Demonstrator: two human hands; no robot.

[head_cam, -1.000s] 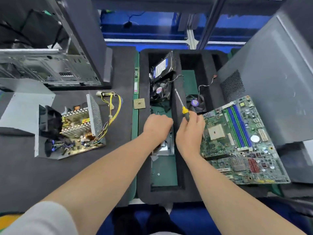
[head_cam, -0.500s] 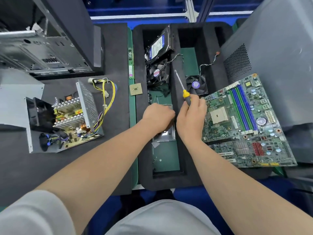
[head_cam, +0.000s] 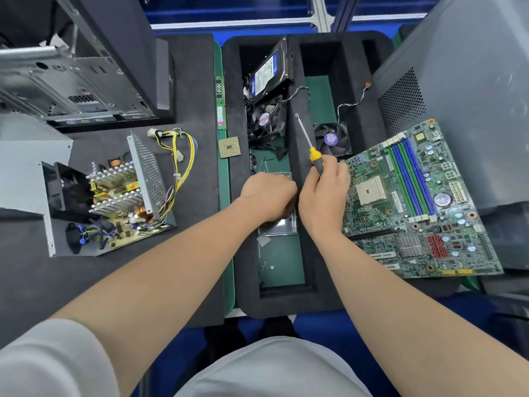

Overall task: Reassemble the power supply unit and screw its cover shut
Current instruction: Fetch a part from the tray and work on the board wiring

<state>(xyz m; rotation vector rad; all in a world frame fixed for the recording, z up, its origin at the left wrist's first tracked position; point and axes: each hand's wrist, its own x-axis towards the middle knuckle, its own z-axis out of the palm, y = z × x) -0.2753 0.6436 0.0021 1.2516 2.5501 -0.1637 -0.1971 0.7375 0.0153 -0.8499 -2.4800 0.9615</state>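
Observation:
The open power supply unit point(head_cam: 114, 193) lies on the dark mat at the left, its heatsinks, circuit board and yellow cable bundle exposed. A grey metal cover point(head_cam: 28, 161) lies just behind it to the left. My right hand point(head_cam: 325, 196) grips a yellow-and-black screwdriver point(head_cam: 310, 146), shaft pointing up and away. My left hand point(head_cam: 267, 197) reaches down into the left compartment of the black foam tray point(head_cam: 315, 299), fingers curled over a silver metal plate point(head_cam: 282, 224). What the fingers hold is hidden.
A motherboard point(head_cam: 415, 202) leans at the tray's right side. Two fans point(head_cam: 333, 138) and a hard drive point(head_cam: 270, 71) sit in the tray. A CPU chip point(head_cam: 229, 147) and RAM stick point(head_cam: 219, 101) lie on the green strip. PC cases stand at far left and right.
The view has tilted down and everything sits lower in the frame. Both hands stay at the tray; the right hand has raised the screwdriver slightly.

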